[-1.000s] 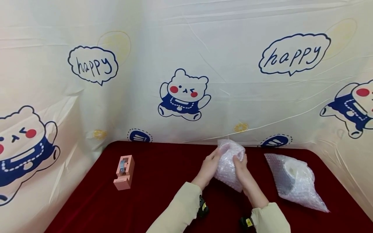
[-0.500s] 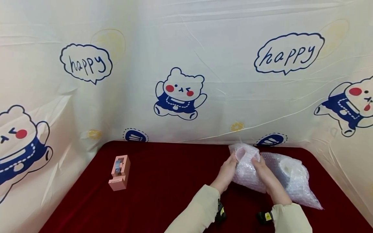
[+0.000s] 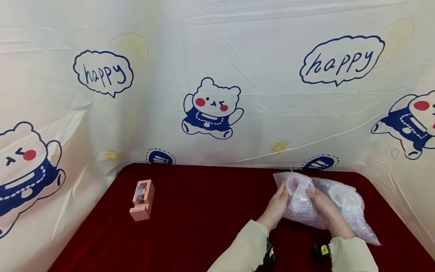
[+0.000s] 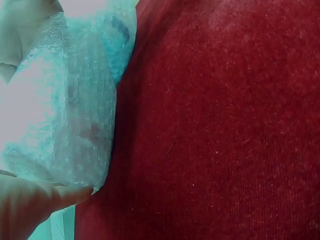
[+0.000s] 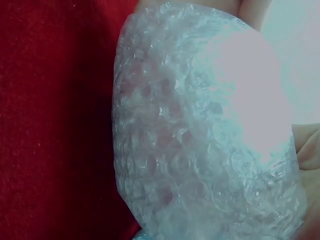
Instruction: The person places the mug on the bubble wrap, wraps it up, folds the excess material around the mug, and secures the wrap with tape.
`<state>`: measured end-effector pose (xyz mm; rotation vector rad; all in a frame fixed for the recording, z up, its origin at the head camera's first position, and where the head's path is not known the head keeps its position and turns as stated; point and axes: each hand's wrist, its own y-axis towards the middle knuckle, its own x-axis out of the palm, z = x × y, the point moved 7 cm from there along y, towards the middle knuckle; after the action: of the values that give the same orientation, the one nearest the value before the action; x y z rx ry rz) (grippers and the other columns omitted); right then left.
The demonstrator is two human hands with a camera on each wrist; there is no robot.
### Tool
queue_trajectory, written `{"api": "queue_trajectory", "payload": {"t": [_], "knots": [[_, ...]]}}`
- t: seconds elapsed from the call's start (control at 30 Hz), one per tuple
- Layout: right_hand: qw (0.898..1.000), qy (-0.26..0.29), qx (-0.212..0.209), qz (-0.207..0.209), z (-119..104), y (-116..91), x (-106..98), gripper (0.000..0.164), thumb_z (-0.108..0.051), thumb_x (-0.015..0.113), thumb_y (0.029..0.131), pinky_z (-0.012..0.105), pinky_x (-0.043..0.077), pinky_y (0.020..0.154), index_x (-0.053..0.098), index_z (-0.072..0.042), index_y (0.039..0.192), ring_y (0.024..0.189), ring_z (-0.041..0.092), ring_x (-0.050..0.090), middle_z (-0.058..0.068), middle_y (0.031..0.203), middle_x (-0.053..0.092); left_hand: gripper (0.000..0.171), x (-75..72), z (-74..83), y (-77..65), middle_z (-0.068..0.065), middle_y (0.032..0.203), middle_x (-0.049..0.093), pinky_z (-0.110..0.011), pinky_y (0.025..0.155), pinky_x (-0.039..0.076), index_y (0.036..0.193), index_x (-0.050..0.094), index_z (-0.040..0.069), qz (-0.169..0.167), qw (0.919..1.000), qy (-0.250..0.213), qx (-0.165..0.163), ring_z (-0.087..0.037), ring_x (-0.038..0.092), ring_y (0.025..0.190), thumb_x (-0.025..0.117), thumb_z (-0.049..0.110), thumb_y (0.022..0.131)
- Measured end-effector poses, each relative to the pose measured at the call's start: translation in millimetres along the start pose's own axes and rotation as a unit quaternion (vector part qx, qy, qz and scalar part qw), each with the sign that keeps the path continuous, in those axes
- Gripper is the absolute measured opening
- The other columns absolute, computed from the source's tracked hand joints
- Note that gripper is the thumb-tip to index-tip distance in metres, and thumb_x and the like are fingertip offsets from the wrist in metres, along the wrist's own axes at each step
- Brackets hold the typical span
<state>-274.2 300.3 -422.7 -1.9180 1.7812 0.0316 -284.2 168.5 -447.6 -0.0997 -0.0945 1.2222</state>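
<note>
Both hands hold a bundle of clear bubble wrap (image 3: 300, 209) at the right of the table in the head view. A round, pinkish rim, like a cup's mouth, shows through its top. My left hand (image 3: 277, 204) grips its left side, and my right hand (image 3: 327, 210) grips the right side with the thumb near the rim. Close up in the right wrist view, the bubble wrap (image 5: 195, 140) covers a rounded body. A second bubble-wrapped bundle (image 3: 357, 213) with a pale round rim lies just right of it, partly hidden by the right hand.
A pink tape dispenser (image 3: 141, 200) with a roll of tape stands on the left part of the table. Dark red cloth (image 3: 204, 211) covers the tabletop. A white printed curtain (image 3: 258, 94) closes off the back and sides.
Both hands have carried the wrapped bundle rightward, from the middle right of the table to beside the second bundle. The head view has shifted slightly.
</note>
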Motion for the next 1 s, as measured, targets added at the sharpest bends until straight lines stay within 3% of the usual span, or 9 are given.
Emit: {"api": "queue_trajectory", "payload": {"t": [0.27,0.47,0.67,0.87,1.0], "knots": [[1.0,-0.001,-0.001,-0.006,1.4,2.9,-4.0,0.063,-0.028,0.017,0.104,0.056,0.008,0.118,-0.006,0.013,0.145,0.14,0.048,0.009,0.038,0.15,0.003,0.053,3.1,-1.1,1.9,-0.005,0.156,0.032,-0.047,0.116,0.027,0.151,0.028,0.022,0.003,0.9999,0.009,-0.006,-0.028,0.027,0.145,0.04,0.036,0.102],[1.0,-0.017,0.004,-0.004,1.7,4.7,-6.0,0.062,-0.027,0.016,0.104,0.055,0.009,0.118,-0.003,0.015,0.145,0.139,0.049,0.011,0.039,0.149,0.006,0.056,3.7,-1.0,2.6,-0.006,0.156,0.031,-0.048,0.116,0.027,0.152,0.025,0.021,-0.014,0.9997,0.015,-0.013,-0.028,0.027,0.145,0.042,0.037,0.101],[0.999,-0.041,0.014,0.008,1.7,5.9,-6.2,0.062,-0.028,0.016,0.105,0.057,0.009,0.117,-0.001,0.017,0.144,0.139,0.052,0.009,0.04,0.149,0.005,0.057,1.4,-2.9,2.9,-0.007,0.156,0.032,-0.049,0.115,0.028,0.152,0.025,0.02,-0.018,0.9989,0.035,-0.024,-0.03,0.028,0.144,0.041,0.038,0.101],[0.999,-0.027,0.016,0.013,1.8,7.7,-4.8,0.062,-0.025,0.018,0.104,0.056,0.005,0.118,-0.004,0.017,0.144,0.141,0.052,0.002,0.04,0.15,-0.001,0.057,0.1,-3.7,4.7,-0.007,0.156,0.03,-0.049,0.115,0.028,0.152,0.023,0.019,-0.025,0.9978,0.054,-0.03,-0.029,0.027,0.144,0.04,0.039,0.101],[0.998,-0.045,0.005,0.05,-1.1,8.0,-5.6,0.061,-0.023,0.022,0.103,0.056,0.01,0.118,0.004,0.019,0.143,0.139,0.052,0.011,0.041,0.148,0.008,0.057,-5.0,-2.4,6.5,-0.009,0.154,0.035,-0.049,0.112,0.034,0.152,0.025,0.02,-0.024,0.9969,0.067,-0.033,-0.03,0.034,0.141,0.042,0.039,0.101]]}}
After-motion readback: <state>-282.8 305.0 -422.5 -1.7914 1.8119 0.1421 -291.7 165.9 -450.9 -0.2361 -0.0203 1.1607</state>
